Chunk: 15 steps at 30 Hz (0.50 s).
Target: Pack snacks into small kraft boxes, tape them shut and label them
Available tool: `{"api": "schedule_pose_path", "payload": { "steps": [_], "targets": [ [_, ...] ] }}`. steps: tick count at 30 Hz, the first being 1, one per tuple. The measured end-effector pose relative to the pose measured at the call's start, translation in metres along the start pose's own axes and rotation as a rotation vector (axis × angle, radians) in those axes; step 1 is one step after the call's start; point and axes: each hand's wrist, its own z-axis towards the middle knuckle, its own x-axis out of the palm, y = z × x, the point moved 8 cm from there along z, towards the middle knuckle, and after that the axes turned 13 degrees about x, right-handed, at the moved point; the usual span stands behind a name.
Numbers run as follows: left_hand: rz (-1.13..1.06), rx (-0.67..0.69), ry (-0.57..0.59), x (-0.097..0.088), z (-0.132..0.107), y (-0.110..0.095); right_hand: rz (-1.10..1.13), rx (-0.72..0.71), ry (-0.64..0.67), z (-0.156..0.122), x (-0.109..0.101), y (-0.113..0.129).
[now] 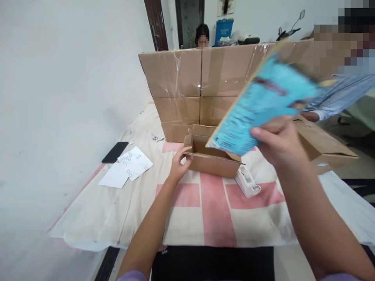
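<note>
My right hand (279, 142) grips the lower edge of a flat turquoise package (265, 103), held tilted in the air and smeared by motion. Under it sits a small open cardboard box (212, 162) on the pink-and-cream cloth (205, 210). My left hand (179, 164) rests on the box's left front corner, fingers curled over the rim. Part of the box's inside is hidden behind the package.
A wall of large taped cartons (190, 86) stands behind the box. A white tape dispenser (247, 182) lies right of it. Paper sheets (129, 166) and a black phone (115, 152) lie at the left. A co-worker's sleeve (340, 93) reaches in at the right; another person sits beyond the cartons.
</note>
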Motion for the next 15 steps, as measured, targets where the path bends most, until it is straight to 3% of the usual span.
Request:
{"api": "schedule_pose_path", "payload": {
  "steps": [3,5,8,10,13,15],
  "targets": [
    [0.066,0.056,-0.079,-0.005,-0.008,0.002,-0.195,0.052,0.105,0.043,0.035,-0.030],
    [0.111,0.116,-0.099,-0.008,-0.011,-0.003,-0.483,0.079,0.295,0.054,0.068,-0.053],
    [0.239,0.233,-0.092,-0.008,-0.014,-0.018,-0.880,0.142,0.647,0.041,0.110,-0.091],
    [0.313,0.308,-0.092,-0.007,-0.014,-0.028,-0.989,0.200,0.816,0.028,0.128,-0.109],
    [0.324,0.377,-0.116,-0.008,-0.012,-0.038,-1.054,0.235,0.963,0.015,0.146,-0.120],
    [0.308,0.380,-0.134,-0.010,-0.011,-0.040,-1.074,0.216,0.990,0.016,0.148,-0.119]
  ]
}}
